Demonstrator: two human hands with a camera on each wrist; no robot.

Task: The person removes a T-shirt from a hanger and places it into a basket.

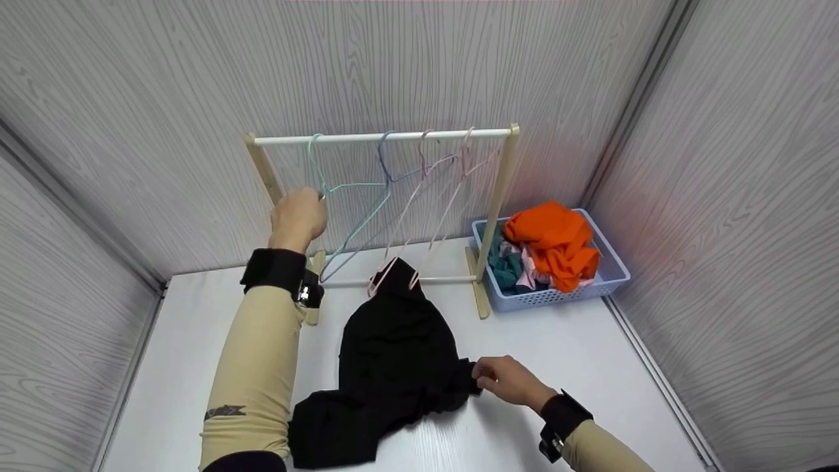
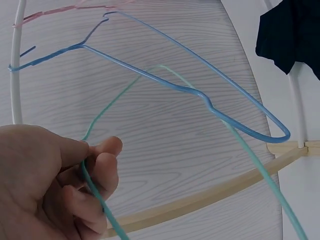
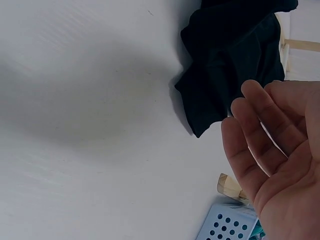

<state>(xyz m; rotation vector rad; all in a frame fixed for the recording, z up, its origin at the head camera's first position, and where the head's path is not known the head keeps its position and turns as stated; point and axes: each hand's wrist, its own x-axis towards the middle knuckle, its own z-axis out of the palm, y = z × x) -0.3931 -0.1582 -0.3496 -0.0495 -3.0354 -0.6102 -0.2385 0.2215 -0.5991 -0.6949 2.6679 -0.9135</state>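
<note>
My left hand [image 1: 299, 213] is up at the left part of the rack, pinching the mint-green hanger [image 2: 243, 145] between thumb and fingers. That hanger's hook is over the rack's top bar in the head view. A black garment [image 1: 396, 347], looking like a shirt with two short sleeves, lies spread on the table, its narrow end under the rack. Beside its right sleeve [image 3: 200, 100] is my right hand [image 1: 508, 380], fingers loosely bent and fingertips right at the cloth's edge. The right wrist view shows no cloth gripped in the palm.
The rack has a white top bar [image 1: 360, 137] and wooden legs. A blue hanger [image 2: 145, 72] and two pink hangers [image 1: 409, 196] also hang there. At the back right stands a blue basket [image 1: 557, 298] with an orange cloth [image 1: 554, 236] and green and pink pieces. Patterned walls enclose the table.
</note>
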